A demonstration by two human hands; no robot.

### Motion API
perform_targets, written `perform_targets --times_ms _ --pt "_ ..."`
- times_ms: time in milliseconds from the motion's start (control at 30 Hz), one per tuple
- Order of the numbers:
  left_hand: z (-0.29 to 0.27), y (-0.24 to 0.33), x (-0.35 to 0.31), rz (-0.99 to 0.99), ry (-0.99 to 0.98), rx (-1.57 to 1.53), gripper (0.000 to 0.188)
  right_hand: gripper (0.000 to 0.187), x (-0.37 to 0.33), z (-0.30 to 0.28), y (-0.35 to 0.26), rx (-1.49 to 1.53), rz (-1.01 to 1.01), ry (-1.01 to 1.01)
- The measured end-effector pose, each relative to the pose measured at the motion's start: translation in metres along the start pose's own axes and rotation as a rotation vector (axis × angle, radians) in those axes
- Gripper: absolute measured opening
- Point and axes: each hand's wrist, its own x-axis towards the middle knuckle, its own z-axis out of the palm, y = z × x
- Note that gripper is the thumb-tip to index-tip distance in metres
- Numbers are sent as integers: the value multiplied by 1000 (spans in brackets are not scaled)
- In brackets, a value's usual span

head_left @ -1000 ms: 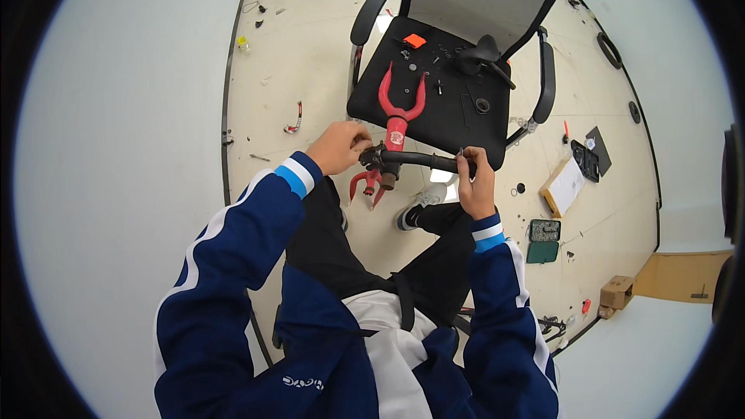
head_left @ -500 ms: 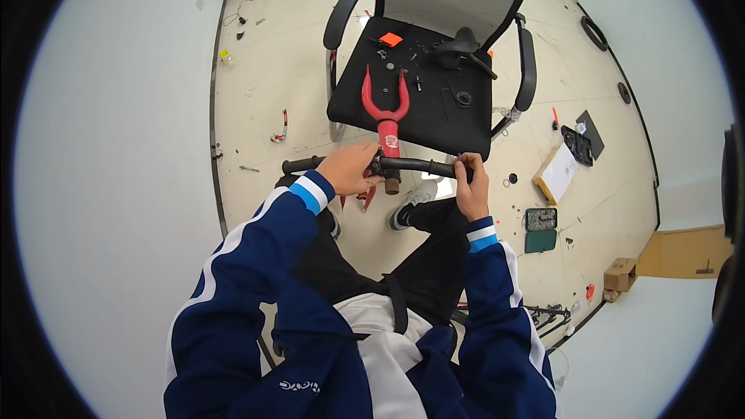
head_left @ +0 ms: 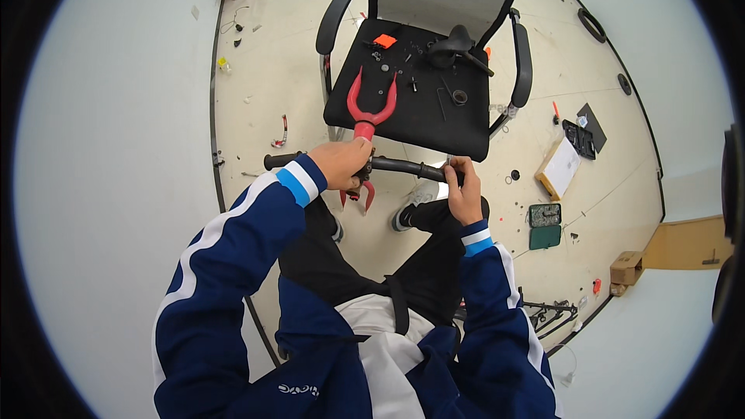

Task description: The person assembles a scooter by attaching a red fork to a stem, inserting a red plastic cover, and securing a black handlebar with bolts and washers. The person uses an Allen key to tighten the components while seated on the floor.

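Note:
A black bicycle handlebar [head_left: 407, 166] lies crosswise above my knees, beside the lower end of a red bicycle fork [head_left: 372, 118]. The fork's two prongs point away from me, over the front of the chair seat. My left hand [head_left: 341, 164] is closed round the joint of fork tube and handlebar, hiding most of it. At the handlebar's right end, my right hand [head_left: 464, 190] closes its fingers and thumb on the bar. Below my left hand, another red forked part [head_left: 368, 198] shows, partly covered.
A black office chair [head_left: 419, 128] stands ahead, bearing a bicycle saddle [head_left: 450, 48], an orange piece [head_left: 385, 41], a hex key [head_left: 441, 105] and small hardware. On the floor to the right are a green case [head_left: 545, 237], a tool case [head_left: 579, 140] and a cardboard box [head_left: 625, 268].
The fork and handlebar have shifted left, and the fork leans a little more. My left hand has moved left and up onto the fork tube. My right hand stays at the bar's end.

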Motion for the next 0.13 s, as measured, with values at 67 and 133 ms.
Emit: perform_targets --times_ms 67,133 --pt "0 -1 0 -21 -23 -6 46 13 2 1 2 21 -25 -24" --pt "3 -7 0 -23 -39 -28 47 13 2 0 3 31 -36 -34"
